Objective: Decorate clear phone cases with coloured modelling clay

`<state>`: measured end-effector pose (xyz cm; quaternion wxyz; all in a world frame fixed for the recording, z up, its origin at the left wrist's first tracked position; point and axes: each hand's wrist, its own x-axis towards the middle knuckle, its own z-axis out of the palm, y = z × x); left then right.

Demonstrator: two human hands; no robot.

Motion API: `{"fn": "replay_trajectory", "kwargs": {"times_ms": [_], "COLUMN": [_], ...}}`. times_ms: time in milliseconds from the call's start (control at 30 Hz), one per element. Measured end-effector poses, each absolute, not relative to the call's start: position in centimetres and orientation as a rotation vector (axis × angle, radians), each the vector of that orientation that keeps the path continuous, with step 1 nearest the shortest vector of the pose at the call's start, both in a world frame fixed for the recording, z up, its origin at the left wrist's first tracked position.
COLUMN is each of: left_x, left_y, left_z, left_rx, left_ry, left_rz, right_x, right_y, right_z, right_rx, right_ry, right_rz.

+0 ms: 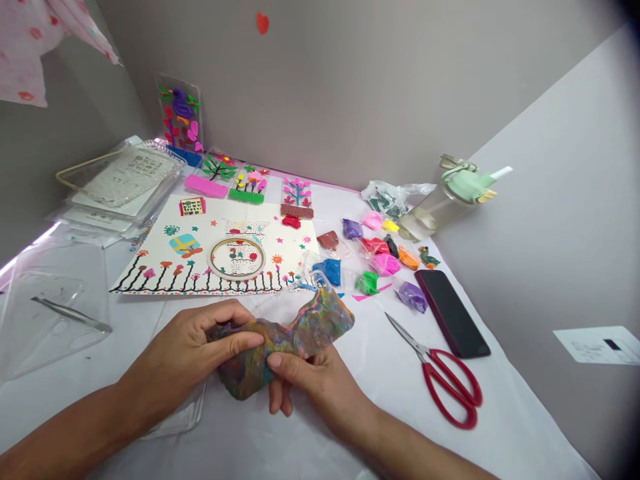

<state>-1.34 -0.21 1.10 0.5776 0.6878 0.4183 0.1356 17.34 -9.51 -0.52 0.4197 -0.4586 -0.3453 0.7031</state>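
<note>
my left hand (193, 350) and right hand (313, 377) both have fingers clamped on the multicoloured clay lump (287, 340), above the counter (350, 427), red scissors (445, 377) near.

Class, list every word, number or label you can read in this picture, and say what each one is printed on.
None can be read.
White card at the right edge: dark print, too small and blurred.
Small yellow tag on the decorated paper: dark marks, unreadable.
Clear trays at the left: faint raised pattern, no legible letters.
Phone: screen dark.
</note>
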Motion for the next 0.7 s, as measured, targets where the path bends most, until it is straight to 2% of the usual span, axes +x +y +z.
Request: {"fn": "replay_trajectory", "kwargs": {"times_ms": [200,500,700], "left_x": [-1.44,-1.55,-1.62], "left_y": [-0.37,-0.19,-0.08], "left_z": [1.22,0.63,1.09], "left_rx": [1.698,1.564,1.589], "left_ry": [0.992,0.931,1.01], "left_rz": [0.39,0.254,0.315], "right_x": [17.35,17.29,17.25], "right_y": [-9.53,-9.54,-9.3], "right_z": [-0.45,-0.53,-0.8], "right_rx": [-1.146,-1.124,-1.06], "right_ry": [-0.889,-0.872,-0.784], "right_rz": [1.774,1.782,1.708]}}
